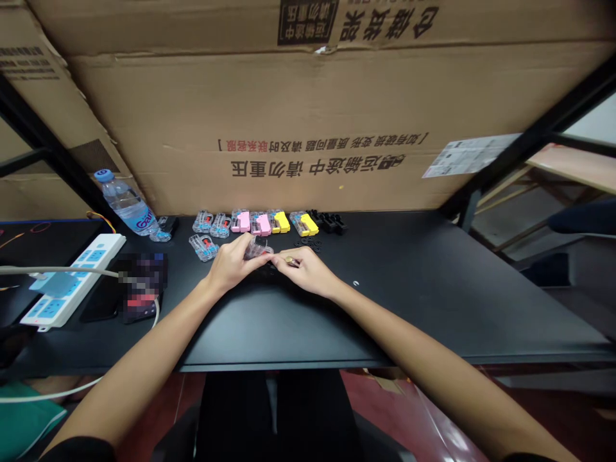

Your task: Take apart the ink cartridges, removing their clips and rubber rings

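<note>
My left hand grips a small clear plastic part just above the black table. My right hand pinches a tiny yellowish piece right beside that part, fingertips of both hands almost touching. Behind my hands runs a row of small items: clear ones, pink ones, yellow ones and black ones. One more clear item lies left of my left hand. Small black rings lie behind my right hand.
A large cardboard box walls off the back of the table. A water bottle lies at the back left, with a white power strip, cables and a dark phone at the left. A small ring lies right of my hands.
</note>
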A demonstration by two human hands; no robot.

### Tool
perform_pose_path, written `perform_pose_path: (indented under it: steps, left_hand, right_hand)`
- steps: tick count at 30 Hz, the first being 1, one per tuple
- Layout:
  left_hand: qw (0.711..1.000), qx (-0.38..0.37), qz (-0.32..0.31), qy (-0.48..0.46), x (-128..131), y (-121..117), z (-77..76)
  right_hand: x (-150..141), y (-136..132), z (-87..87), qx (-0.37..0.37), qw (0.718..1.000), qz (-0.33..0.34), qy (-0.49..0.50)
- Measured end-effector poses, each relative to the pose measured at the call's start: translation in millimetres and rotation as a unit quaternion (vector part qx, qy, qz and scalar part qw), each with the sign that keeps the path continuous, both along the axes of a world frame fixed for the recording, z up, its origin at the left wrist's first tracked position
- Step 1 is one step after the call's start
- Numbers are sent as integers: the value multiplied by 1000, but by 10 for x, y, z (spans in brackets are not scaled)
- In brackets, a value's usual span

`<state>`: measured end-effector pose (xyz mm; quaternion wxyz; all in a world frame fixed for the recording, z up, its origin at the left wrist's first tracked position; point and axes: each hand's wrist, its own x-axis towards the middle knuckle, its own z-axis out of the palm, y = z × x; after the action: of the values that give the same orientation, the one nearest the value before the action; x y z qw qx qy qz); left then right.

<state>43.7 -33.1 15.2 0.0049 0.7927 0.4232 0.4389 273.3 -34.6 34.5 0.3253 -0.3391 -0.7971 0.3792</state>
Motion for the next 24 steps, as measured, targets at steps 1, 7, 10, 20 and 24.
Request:
perform_pose_path:
  steps: [1, 7, 10, 20, 24]
  left_hand:
    - [1000, -1, 2, 1, -1, -1, -1]
    - [1000, 19, 3, -3, 6, 2, 4]
    - [999, 33, -1, -10, 7, 3, 8]
    - [999, 40, 25, -26, 19, 15, 19]
    - [999, 26, 13, -45, 17, 0, 46]
  right_hand:
    - [-3, -3, 3, 3, 1000, -2, 1]
    - [-13, -14, 12, 4, 1000, -8, 11]
    - [-22, -17, 12, 0, 1000, -7, 18]
    - [-29, -20, -26, -43, 999, -8, 30]
    - [-29, -28, 6, -51, 998, 3, 26]
